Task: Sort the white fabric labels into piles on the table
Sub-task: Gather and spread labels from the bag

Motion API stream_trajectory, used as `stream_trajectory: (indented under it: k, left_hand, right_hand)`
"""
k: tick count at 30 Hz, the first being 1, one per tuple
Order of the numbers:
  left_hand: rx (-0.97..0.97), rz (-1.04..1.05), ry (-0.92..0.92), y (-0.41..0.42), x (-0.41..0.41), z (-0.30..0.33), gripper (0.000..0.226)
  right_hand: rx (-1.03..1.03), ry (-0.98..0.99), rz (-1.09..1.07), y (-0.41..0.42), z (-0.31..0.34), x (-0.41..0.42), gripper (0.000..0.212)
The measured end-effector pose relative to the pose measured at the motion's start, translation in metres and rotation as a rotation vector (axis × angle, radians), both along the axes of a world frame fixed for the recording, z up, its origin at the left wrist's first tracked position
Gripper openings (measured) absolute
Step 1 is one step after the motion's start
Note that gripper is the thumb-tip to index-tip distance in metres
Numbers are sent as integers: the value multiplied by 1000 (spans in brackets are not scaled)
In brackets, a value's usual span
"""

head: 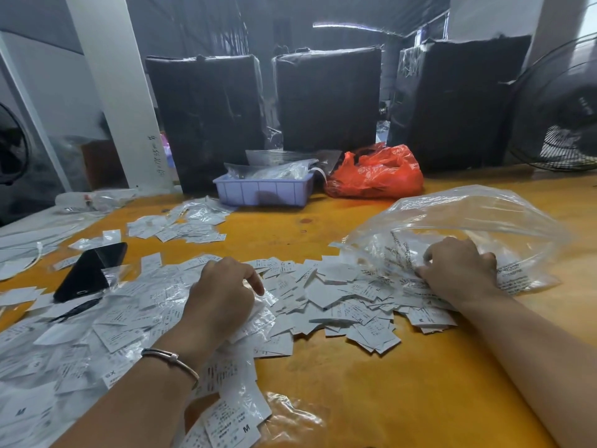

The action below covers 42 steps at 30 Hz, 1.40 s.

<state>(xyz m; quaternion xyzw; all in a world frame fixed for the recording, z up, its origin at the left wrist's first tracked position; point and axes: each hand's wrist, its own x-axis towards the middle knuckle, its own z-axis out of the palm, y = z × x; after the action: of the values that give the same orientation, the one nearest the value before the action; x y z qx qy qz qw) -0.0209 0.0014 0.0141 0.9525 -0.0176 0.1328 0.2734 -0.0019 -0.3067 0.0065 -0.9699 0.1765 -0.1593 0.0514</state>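
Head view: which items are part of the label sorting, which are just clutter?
In the job:
labels, heaped mid-table
far pile of labels
clear bag, labels spilling from its mouth
left hand on the heap
right hand at the bag mouth

Lying about:
phone
tray
red bag
black bales
fan

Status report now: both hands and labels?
Left hand curled on labels. Right hand at clear bag mouth. Phone lies among labels.

White labels [326,294] with black print; orange-yellow table [371,383]; lilac tray [261,191]; red-orange bag [376,176]; black phone [85,273]; three black-wrapped bundles [326,98].
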Motion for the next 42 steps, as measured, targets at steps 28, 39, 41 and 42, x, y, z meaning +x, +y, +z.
stream_trajectory:
  k: [28,39,41,42]
  left_hand:
    - [-120,-200,-39,-10,-5,-6,16]
    - [-216,-415,-29,-18,-11,0,41]
    - [-332,-471,15,-20,-15,4,58]
    - [-377,-490,43,-20,-16,5,65]
  right_hand:
    - [387,-525,96,-4,-1,0,10]
    - [1222,-89,702,51,15,-31,6]
    - [1228,-75,805,61,16,-39,16]
    - [1228,-70,853,64,17,-43,22]
